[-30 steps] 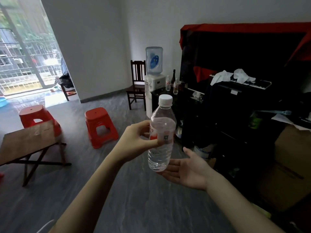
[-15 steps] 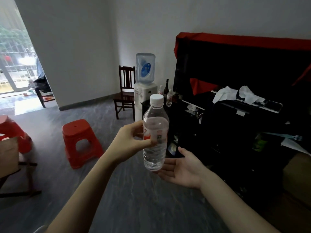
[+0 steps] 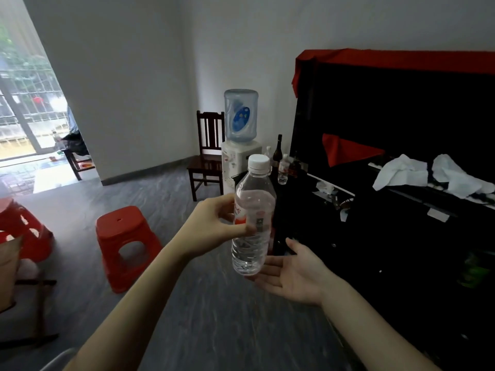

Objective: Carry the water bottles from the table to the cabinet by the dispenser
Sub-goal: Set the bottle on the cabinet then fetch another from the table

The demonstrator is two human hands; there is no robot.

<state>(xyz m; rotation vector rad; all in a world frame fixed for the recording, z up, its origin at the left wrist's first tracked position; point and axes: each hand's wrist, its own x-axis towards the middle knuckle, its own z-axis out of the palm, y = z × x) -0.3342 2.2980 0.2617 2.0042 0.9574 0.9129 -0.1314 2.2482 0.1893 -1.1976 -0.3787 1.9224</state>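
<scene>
A clear water bottle [image 3: 253, 218] with a white cap and a red-and-white label is held upright in front of me. My left hand [image 3: 214, 226] grips it around the middle. My right hand [image 3: 292, 274] lies palm up, fingers straight, just under and behind the bottle's base. Ahead stands the white water dispenser [image 3: 239, 162] with a blue jug on top. Right of it is a low dark cabinet [image 3: 294, 199] bearing a small clear bottle [image 3: 283, 168] and a dark glass bottle [image 3: 279, 151].
A dark wooden chair [image 3: 207, 156] stands left of the dispenser. Red plastic stools [image 3: 126, 245] sit on the grey floor at left, beside a wooden table corner [image 3: 8, 266]. A black piano [image 3: 401, 183] with red cloth and white rags fills the right side.
The view has moved forward and swung slightly; the dispenser and cabinet look nearer, the stools and table slid left. Both hands keep the same hold around the bottle.
</scene>
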